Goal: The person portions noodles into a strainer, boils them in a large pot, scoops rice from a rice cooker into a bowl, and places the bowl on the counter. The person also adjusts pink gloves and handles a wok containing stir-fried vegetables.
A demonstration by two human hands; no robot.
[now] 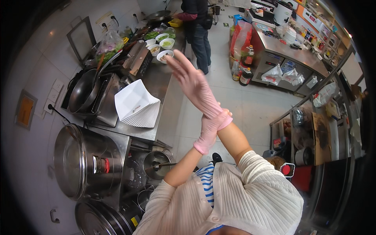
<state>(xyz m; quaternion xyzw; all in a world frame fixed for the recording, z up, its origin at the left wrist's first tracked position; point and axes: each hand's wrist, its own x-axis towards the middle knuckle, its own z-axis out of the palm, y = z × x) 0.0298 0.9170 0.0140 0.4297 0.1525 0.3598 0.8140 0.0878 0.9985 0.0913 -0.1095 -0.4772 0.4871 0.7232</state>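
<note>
A thin pink glove covers each of my hands. My left hand (210,127) is wrapped around my right wrist, at the pink glove cuff (226,122). My right hand (192,80) stretches up and to the left with long, straight fingers and holds nothing; its fingertips are slightly blurred. In the picture those fingertips overlap the edge of a white bowl of food (165,56) that stands farther off on the steel counter (169,85). Left of my hands, a fanned stack of white angular bowls (137,104) lies near the counter's front edge.
A wok (85,91) sits on the stove at left, with a large lidded steel pot (100,161) nearer me. Another person (198,32) stands at the counter's far end. Sauce bottles (245,77) are on the floor beside a steel workbench (289,51). Shelving (296,117) lines the right.
</note>
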